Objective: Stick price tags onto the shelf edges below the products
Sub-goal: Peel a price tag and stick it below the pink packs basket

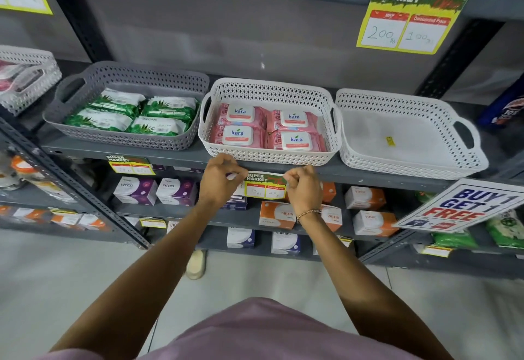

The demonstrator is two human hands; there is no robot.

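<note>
Below white basket [269, 121] of pink wipes, price tag [265, 188] sat against shelf edge [368, 176]. Left hand [219, 179] pinched tag's left end, right hand [302, 186] pinched right end, fingers clamped. Step: positioning tag. Next, likely: press flat, smooth along edge, release.

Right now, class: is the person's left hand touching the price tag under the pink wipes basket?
Touching: the head view shows the left hand pinching the price tag's left edge.
</note>
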